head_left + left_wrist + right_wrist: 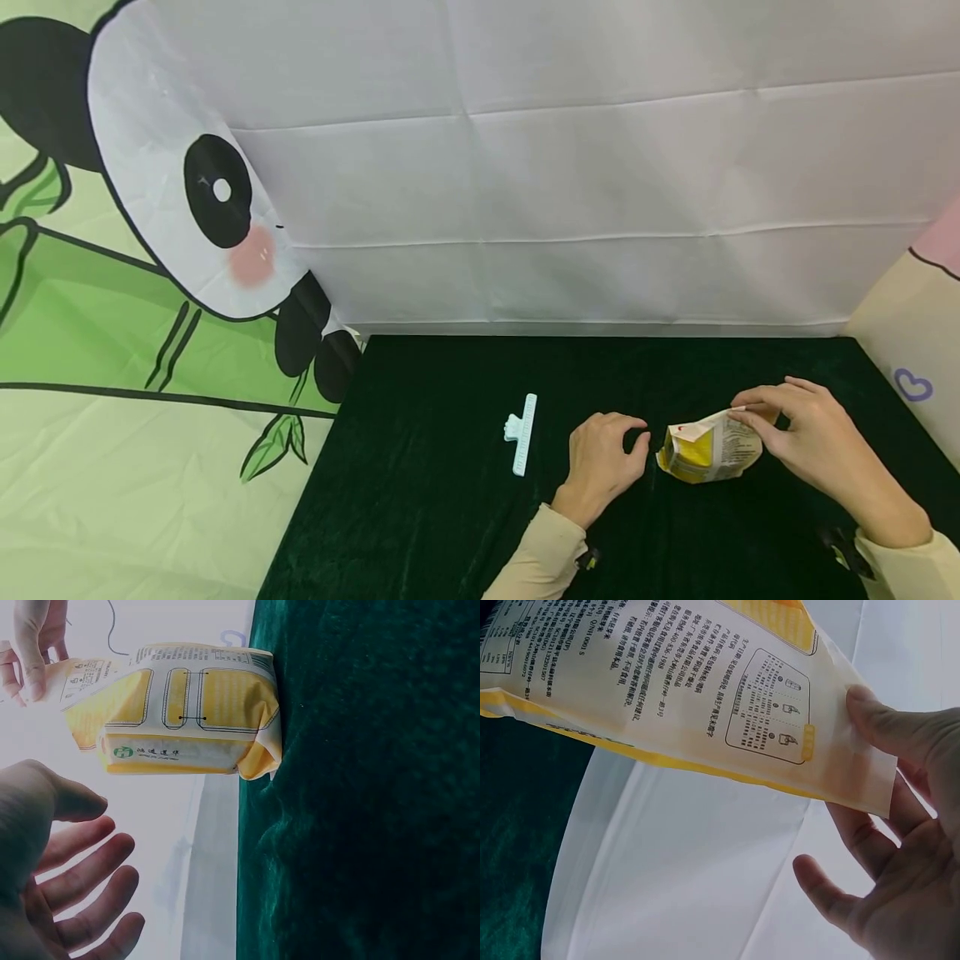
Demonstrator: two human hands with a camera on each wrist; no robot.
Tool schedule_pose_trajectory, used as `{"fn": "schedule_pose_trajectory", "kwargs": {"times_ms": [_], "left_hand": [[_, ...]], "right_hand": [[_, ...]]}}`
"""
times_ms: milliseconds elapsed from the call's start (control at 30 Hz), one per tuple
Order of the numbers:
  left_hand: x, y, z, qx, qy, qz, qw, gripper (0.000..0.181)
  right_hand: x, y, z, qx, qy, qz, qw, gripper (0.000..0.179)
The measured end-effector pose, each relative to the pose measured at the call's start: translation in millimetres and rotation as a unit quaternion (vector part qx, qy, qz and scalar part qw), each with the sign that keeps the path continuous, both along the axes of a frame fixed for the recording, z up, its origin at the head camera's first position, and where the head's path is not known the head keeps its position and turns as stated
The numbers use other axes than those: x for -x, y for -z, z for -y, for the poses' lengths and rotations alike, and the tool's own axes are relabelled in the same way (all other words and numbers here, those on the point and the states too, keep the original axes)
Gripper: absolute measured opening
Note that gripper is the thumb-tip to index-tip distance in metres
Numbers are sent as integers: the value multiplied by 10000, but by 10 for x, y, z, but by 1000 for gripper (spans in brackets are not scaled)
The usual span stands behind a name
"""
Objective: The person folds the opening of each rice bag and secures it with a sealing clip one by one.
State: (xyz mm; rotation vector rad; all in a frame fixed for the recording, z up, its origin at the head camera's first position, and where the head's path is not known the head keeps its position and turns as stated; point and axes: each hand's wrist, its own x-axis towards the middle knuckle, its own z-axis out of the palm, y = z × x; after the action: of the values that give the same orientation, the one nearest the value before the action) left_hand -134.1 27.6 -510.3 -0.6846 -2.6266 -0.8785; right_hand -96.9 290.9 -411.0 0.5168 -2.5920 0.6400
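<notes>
A yellow and white printed food bag (pixel 708 450) stands on the dark green cloth at the right, its lower part plump. My right hand (pixel 817 433) pinches the bag's flat top edge between thumb and fingers. The right wrist view shows the thumb (pixel 889 724) laid over that pale edge, with the other fingers behind and below it. To the left of the bag, my left hand (pixel 603 454) hovers with fingers loosely bent and holds nothing. In the left wrist view a gap separates its fingertips from the bag (pixel 187 705).
A light blue sealing clip (pixel 525 435) lies on the green cloth (pixel 420 500), left of my left hand. Behind the table hangs a white curtain (pixel 585 167), with a panda-printed sheet (pixel 150 350) at the left and a cream sheet at the right.
</notes>
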Motion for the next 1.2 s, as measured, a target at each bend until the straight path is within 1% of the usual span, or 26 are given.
{"fn": "schedule_pose_trajectory", "kwargs": {"times_ms": [167, 267, 367, 567, 667, 867, 1100, 1200], "left_hand": [[-5, 22, 15, 30, -58, 85, 9999, 18], [-1, 31, 29, 12, -68, 114, 9999, 17], [3, 41, 49, 9, -57, 167, 9998, 17], [2, 86, 86, 7, -112, 274, 9996, 20], [0, 108, 100, 30, -175, 285, 9994, 20], [0, 135, 128, 63, -240, 273, 9993, 19], [8, 165, 143, 50, -216, 265, 9994, 18], [6, 170, 151, 37, -193, 321, 9993, 19]], "right_hand": [[9, -19, -4, -123, 34, -38, 9999, 34], [20, -17, -2, -209, 16, -188, 9996, 36], [29, -12, 2, -182, -40, -270, 9995, 37], [21, -10, 7, -230, 86, -176, 9995, 34], [18, -9, 14, -300, 155, -135, 9993, 32], [11, -15, 31, -326, 168, -132, 9992, 31], [5, -20, 37, -322, 182, -156, 9992, 30], [3, -21, 38, -330, 193, -152, 9992, 30]]}}
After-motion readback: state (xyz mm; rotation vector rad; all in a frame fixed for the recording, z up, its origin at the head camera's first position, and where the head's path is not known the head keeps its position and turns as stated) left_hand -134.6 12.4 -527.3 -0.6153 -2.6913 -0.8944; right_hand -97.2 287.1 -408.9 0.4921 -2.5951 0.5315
